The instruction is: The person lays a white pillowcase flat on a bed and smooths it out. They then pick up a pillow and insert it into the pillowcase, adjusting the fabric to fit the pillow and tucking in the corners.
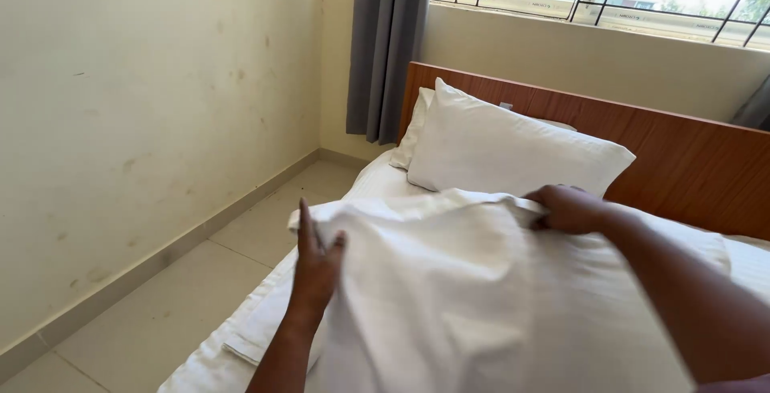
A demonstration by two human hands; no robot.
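Head view, the only one. Landmark: the wooden headboard. Two white pillows lean against it — the front pillow upright, a second pillow half hidden behind it on the side toward the grey curtain.

Nearer the viewer than the headboard, a white striped pillowcase with its filling is held up over the mattress sheet. Left hand grips the case's near corner, thumb and fingers pressed together on a fold of cloth. Right hand sits on the top edge, closer to the headboard, fingers curled down and pinching the hem — fingertips partly hidden in fabric, so exact hold is hard to read.

Risk, as a judgement: the left pinch looks shallow, only on a thin fold; the weight of the filling could pull the cloth out and let that corner drop toward the tiled floor. An uneven pull between the hands could also bunch the filling at one end.
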